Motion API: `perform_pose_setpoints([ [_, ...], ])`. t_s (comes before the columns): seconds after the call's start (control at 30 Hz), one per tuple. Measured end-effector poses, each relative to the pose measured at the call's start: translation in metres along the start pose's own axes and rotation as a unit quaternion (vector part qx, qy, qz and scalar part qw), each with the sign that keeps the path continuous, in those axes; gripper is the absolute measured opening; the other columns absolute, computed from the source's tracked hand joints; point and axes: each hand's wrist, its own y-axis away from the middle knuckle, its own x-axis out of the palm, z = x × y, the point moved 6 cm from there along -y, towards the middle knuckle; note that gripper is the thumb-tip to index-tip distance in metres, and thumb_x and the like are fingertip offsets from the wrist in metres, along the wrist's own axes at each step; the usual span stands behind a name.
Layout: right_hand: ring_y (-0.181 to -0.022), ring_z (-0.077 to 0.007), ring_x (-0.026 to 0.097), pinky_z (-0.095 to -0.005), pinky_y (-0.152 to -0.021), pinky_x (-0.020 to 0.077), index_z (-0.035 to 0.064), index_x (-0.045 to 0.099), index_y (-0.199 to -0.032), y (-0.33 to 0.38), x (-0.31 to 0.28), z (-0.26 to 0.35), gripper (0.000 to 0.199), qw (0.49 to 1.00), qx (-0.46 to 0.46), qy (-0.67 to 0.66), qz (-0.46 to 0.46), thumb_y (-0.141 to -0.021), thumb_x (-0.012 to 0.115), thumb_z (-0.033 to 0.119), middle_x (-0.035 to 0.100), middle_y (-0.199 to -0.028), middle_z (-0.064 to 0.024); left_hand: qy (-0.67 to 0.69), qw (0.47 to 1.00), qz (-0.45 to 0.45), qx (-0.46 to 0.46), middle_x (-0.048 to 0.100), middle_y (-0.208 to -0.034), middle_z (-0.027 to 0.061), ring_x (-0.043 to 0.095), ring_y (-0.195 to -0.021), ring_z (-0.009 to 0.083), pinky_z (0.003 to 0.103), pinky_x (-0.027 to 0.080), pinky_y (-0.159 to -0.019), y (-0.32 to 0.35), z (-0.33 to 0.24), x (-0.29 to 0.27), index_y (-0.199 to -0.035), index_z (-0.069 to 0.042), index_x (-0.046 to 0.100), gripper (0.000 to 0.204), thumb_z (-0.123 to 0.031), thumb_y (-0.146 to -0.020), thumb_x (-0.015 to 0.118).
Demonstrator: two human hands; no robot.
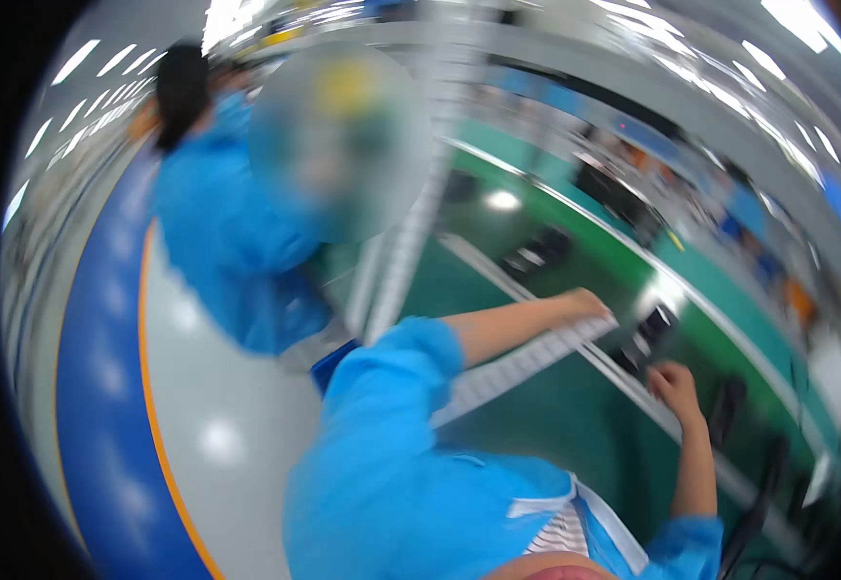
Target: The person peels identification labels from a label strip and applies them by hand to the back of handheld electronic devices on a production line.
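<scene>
The left hand (586, 304), right of the frame's middle, is laid flat with fingers fairly extended on the far end of one long pale slatted strip (527, 360) that runs diagonally across the green surface (555, 425); whether anything is gripped cannot be told through the blur. The right hand (673, 385), at lower right, is loosely curled over the pale rail (633, 387) near a dark blurred object (650, 329), its grip apparently empty. One other person in a blue coat (227, 242) is seen at upper left.
</scene>
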Motion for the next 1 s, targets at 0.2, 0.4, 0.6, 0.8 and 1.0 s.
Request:
perform_pose_setpoints([
  [0.2, -0.061, -0.0087, 0.051, -0.0201, -0.053, 0.0411, -0.0010, 0.052, -0.085, 0.019, 0.016, -0.082, 0.018, 0.933, 0.102, -0.337, -0.072, -0.079, 0.054, 0.016, 0.055, -0.071, -0.0041, 0.086, 0.972, 0.168, -0.138, 0.057, -0.070, 0.0045, 0.052, -0.059, 0.0085, 0.021, 0.042, -0.053, -0.056, 0.048, 0.103, -0.080, 0.000, 0.059, 0.021, -0.020, -0.080, 0.052],
  [0.4, -0.065, -0.0060, 0.049, -0.0188, -0.057, 0.0400, -0.0005, 0.052, -0.083, 0.022, 0.004, -0.135, 0.014, 0.843, 0.098, -0.447, -0.283, -0.077, 0.056, 0.012, 0.054, -0.073, -0.0022, 0.015, 0.991, 0.120, -0.065, 0.052, -0.063, -0.0032, 0.044, -0.053, 0.0029, 0.019, 0.034, -0.045, -0.109, 0.050, 0.163, -0.075, -0.001, 0.059, 0.019, -0.019, -0.080, 0.053],
  [0.6, -0.059, -0.0059, 0.048, -0.0181, -0.055, 0.0399, 0.0008, 0.053, -0.078, 0.023, 0.007, -0.171, 0.010, 0.803, 0.138, -0.500, -0.293, -0.074, 0.059, 0.007, 0.054, -0.067, -0.0022, -0.012, 0.988, 0.115, -0.103, 0.050, -0.053, -0.0008, 0.040, -0.047, 0.0035, 0.019, 0.030, -0.041, -0.126, 0.071, 0.182, -0.063, 0.001, 0.056, 0.030, -0.024, -0.079, 0.053],
  [0.8, -0.058, -0.0046, 0.048, -0.0167, -0.053, 0.0387, 0.0006, 0.055, -0.075, 0.024, 0.005, -0.181, 0.009, 0.805, 0.201, -0.447, -0.335, -0.073, 0.060, 0.008, 0.055, -0.066, -0.0008, 0.102, 0.973, 0.154, -0.141, 0.055, -0.058, 0.0082, 0.053, -0.042, 0.0122, 0.021, 0.042, -0.037, -0.126, 0.080, 0.192, -0.073, 0.002, 0.054, 0.029, -0.025, -0.082, 0.049],
  [1.0, -0.060, -0.0049, 0.048, -0.0176, -0.054, 0.0390, 0.0018, 0.056, -0.076, 0.029, -0.013, -0.202, 0.008, 0.829, 0.176, -0.371, -0.381, -0.072, 0.061, 0.006, 0.055, -0.068, 0.0000, 0.108, 0.966, 0.207, -0.113, 0.056, -0.064, 0.0078, 0.053, -0.047, 0.0118, 0.022, 0.043, -0.042, -0.133, 0.077, 0.218, -0.090, 0.001, 0.048, 0.020, -0.016, -0.080, 0.051],
])
